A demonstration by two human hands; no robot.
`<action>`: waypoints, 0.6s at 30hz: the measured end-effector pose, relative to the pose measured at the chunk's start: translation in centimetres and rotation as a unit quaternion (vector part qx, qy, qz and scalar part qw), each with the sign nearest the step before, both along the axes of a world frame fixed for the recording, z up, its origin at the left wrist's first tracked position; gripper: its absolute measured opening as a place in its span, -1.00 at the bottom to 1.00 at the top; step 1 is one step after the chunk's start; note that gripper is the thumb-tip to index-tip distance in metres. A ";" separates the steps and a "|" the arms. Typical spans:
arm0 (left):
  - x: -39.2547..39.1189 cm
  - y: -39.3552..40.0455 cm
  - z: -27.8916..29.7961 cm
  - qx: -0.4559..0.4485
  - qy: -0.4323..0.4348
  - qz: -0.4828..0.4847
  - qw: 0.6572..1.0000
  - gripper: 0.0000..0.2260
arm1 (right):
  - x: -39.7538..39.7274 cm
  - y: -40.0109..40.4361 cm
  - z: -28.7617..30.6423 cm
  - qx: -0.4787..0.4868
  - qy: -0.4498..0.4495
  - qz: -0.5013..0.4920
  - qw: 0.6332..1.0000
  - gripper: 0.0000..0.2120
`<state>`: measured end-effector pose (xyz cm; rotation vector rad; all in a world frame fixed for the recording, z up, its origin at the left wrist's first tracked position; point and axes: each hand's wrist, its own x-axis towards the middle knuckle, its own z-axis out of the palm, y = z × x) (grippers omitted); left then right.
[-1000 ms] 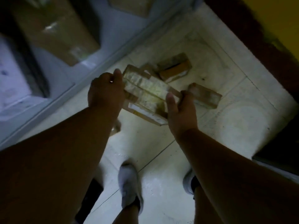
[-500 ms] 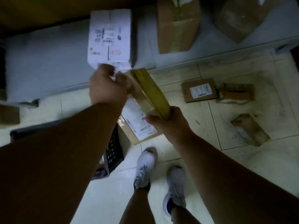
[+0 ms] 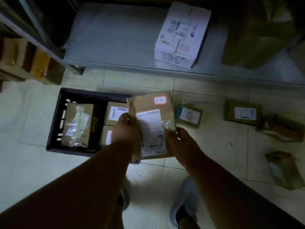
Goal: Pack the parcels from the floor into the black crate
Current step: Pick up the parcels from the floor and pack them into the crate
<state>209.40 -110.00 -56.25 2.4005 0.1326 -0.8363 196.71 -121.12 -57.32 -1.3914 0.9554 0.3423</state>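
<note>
Now carrying — flat brown cardboard parcel (image 3: 151, 113) gripped by both hands, left (image 3: 127, 129) and right (image 3: 181, 141).
Next, probably lower it leftward into the black plastic crate (image 3: 56, 123) — beside parcels already packed.

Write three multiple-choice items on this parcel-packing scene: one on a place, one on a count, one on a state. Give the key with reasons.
1. Where does the white carton sit?
A. in the crate
B. on the grey shelf
C. on the floor tiles

2. How many parcels show inside the black crate?
A. three
B. one
C. six

3. How is the held parcel gripped?
A. left hand only
B. right hand only
C. both hands

Key:
1 B, it rests on the grey shelf above the tiles.
2 A, one taped parcel plus two labelled ones.
3 C, left hand and right hand each grip a side.
</note>
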 end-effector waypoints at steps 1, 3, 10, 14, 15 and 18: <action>0.5 1.4 -0.4 0.004 0.012 -0.009 1.000 -0.90 | 0.8 1.3 0.2 -0.011 0.017 0.005 1.000 -0.81; 1.5 4.1 -1.2 0.018 0.023 -0.028 0.999 -0.91 | 2.3 4.1 -0.2 -0.035 0.056 0.025 0.997 -0.77; 9.1 12.8 -3.6 0.047 0.056 -0.056 0.996 -0.83 | 9.7 13.2 -3.9 -0.075 0.139 0.018 0.987 -0.85; 11.4 15.2 -6.1 0.045 0.082 -0.050 0.994 -0.82 | 13.0 16.1 -6.7 -0.133 0.168 0.068 0.974 -0.82; 11.6 15.5 -6.7 0.044 0.099 -0.029 0.994 -0.84 | 13.3 16.3 -7.3 -0.151 0.173 0.067 0.971 -0.82; 11.1 16.1 -9.0 0.003 0.170 0.067 0.983 -0.74 | 14.5 16.2 -8.8 -0.234 0.165 0.077 0.955 -0.78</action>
